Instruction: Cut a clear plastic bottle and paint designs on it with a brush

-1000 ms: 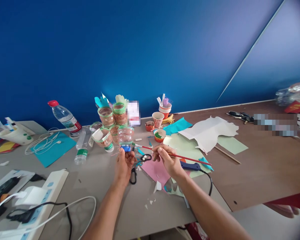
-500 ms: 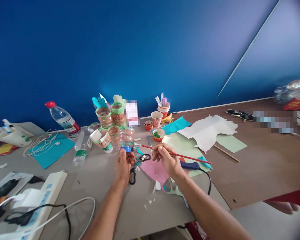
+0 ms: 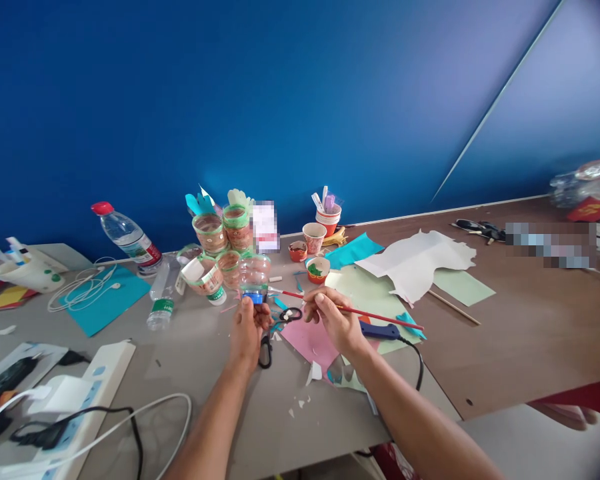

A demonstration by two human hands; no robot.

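2 bare forearms reach in from the lower edge, with a boxy white plastic power strip (image 3: 101, 385) and its smooth, looping cords at the near left. Small, jagged paper scraps (image 3: 301, 403) dot the matte grey tabletop (image 3: 265, 420). The left hand (image 3: 249, 330) is curled round the blue lower end of a rounded, clear plastic vessel (image 3: 255, 272), held up near the middle of the table. The right hand (image 3: 334, 320) pinches a slim, straight red paintbrush (image 3: 380, 317); its tip is close beside the vessel, and I cannot tell whether they touch. Beyond the wrists lie flat pink paper (image 3: 307, 341) and a tool with a dark blue handle (image 3: 383, 331). Farther back, a short, round cup (image 3: 319, 275) has a green patch inside, and a thin white sheet (image 3: 417, 265) shows a ragged edge. To the left, green-rimmed, banded cups (image 3: 209, 233) cluster near a clear bottle (image 3: 130, 239) with a red cap. A smooth blue wall (image 3: 280, 100) stands behind.
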